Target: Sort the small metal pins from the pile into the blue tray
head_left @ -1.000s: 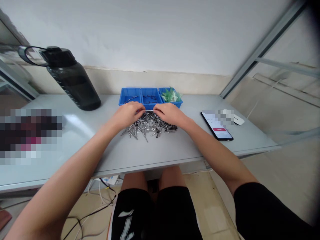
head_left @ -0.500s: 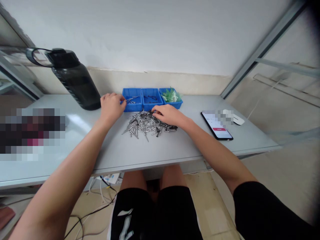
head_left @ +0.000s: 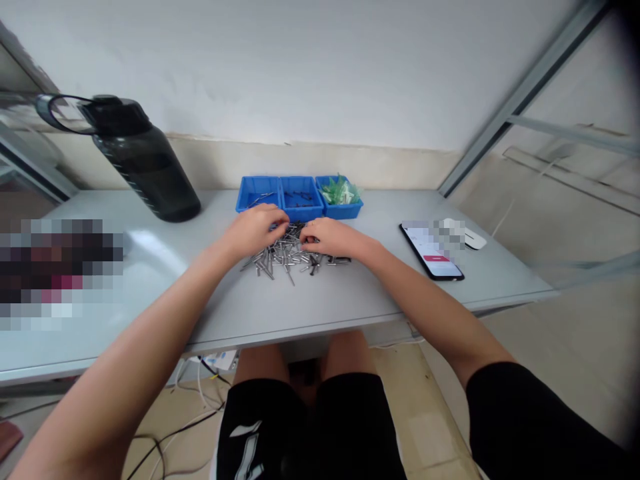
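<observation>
A loose pile of thin silver pieces that look like blind rivets, mixed with dark screws (head_left: 287, 257), lies on the grey desk. My left hand (head_left: 257, 230) reaches over the pile's left side, with thumb and fingers slightly apart and nothing visible between them. Close by on the right, my right hand (head_left: 330, 237) rests at the pile with its fingers curled together; whatever they pinch is hidden. Behind the pile stand three joined blue bins. Silver pieces lie in the left bin (head_left: 245, 191), dark screws in the middle bin (head_left: 305, 213), and green-and-white plastic pieces (head_left: 341, 192) fill the right one.
A large dark water bottle (head_left: 147, 163) stands on the left of the desk (head_left: 300, 307). To the right lie a phone (head_left: 433, 252) with its screen lit and a white mouse (head_left: 473, 238). The wall rises right behind the bins. Cables (head_left: 200, 407) hang below the desk.
My left hand has moved right and down, from the left bin's edge to the pile. My right hand stays at the pile, slightly lower. The view has shifted a little.
</observation>
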The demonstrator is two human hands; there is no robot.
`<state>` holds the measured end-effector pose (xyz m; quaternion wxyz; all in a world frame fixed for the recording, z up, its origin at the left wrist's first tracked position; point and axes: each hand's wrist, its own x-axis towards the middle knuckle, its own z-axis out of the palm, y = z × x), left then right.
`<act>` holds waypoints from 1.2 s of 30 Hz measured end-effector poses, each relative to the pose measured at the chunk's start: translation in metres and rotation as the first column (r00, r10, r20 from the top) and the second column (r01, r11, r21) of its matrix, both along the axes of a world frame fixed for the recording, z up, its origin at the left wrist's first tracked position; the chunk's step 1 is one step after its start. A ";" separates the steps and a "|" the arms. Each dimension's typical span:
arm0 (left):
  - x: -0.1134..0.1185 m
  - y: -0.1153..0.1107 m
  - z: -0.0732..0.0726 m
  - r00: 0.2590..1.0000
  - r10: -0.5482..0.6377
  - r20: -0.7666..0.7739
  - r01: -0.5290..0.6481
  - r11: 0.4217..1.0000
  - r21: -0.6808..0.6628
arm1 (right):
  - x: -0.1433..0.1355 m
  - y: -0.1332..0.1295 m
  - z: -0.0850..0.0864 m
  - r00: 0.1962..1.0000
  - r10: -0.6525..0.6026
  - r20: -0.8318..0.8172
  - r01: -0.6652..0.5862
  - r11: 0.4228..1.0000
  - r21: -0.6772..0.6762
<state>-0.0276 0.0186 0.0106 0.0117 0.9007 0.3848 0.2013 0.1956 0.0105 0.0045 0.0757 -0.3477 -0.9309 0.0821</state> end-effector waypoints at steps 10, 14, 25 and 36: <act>0.000 -0.001 -0.003 0.981 -0.033 -0.190 -0.007 0.979 -0.204 | -0.001 -0.001 0.000 0.999 0.036 -0.002 -0.036 0.999 -0.020; 0.000 0.001 -0.006 0.978 -0.018 -0.208 -0.025 0.979 -0.204 | -0.002 -0.003 0.001 0.998 0.061 0.021 -0.060 0.996 -0.073; 0.003 -0.001 -0.005 0.983 -0.010 -0.186 -0.026 0.981 -0.194 | -0.003 -0.002 0.000 0.999 0.044 0.000 -0.044 0.994 -0.101; 0.004 -0.003 -0.001 1.000 -0.028 -0.006 0.026 0.973 -0.228 | -0.003 -0.005 0.004 0.978 -0.162 -0.130 0.173 0.982 0.075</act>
